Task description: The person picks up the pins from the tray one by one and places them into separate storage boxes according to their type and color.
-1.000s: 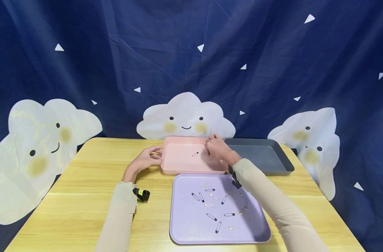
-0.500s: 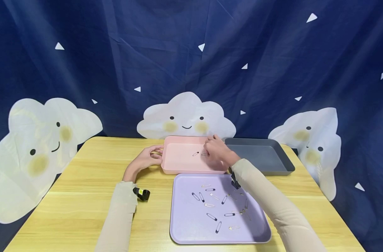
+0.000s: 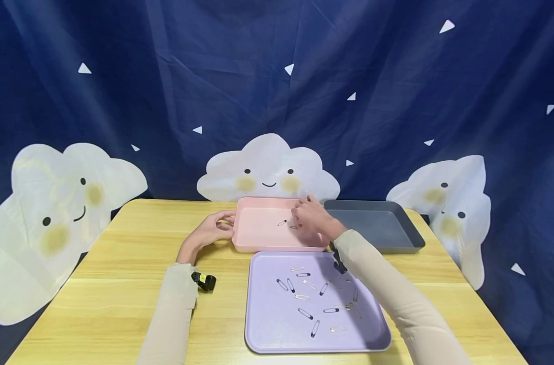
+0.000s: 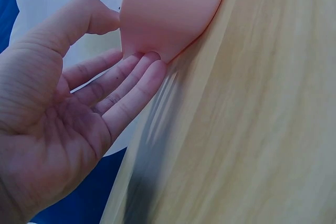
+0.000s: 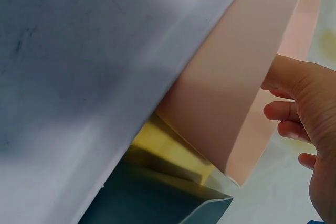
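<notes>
My left hand touches the left end of the pink tray. In the left wrist view its thumb meets the tray's rim, and its extended fingers lie against the outer wall. Over the right part of the pink tray, my right hand has curled fingers and pinches a small dark safety pin; its fingertips are partly hidden. Another black safety pin lies just left of it. In the right wrist view the tray wall hides the index fingertip.
A lilac tray in front holds several scattered black safety pins and gold safety pins. Right of the pink tray stands a dark grey tray. All rest on a wooden table before a blue cloud-patterned curtain.
My right hand has shifted slightly left, and the safety pin at its fingertips has moved a little left and nearer. The left hand stays in place.
</notes>
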The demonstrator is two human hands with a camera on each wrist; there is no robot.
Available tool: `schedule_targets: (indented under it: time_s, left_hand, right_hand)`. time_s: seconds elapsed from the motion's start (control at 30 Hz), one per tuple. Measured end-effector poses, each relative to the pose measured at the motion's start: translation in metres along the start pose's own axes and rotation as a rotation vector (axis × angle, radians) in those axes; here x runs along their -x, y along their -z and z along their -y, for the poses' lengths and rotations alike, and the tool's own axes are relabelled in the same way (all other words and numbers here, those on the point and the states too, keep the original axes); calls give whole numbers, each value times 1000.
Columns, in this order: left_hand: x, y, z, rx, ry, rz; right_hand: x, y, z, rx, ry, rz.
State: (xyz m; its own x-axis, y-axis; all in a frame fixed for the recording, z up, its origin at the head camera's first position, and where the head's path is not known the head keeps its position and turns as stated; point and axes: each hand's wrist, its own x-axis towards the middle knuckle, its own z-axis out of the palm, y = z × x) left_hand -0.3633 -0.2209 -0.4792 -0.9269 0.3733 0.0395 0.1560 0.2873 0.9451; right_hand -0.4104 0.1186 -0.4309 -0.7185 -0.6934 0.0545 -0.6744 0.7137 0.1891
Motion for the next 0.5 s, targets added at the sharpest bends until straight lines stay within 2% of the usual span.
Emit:
schedule_targets:
  time_s: [0.3,0.5]
  left_hand:
    - [0,-2,0,-3,17,-6]
    - [1,-2,0,4,17,-3]
  right_hand:
    - [3,6,1,21,5,12]
    - [9,10,2,24,27,-24]
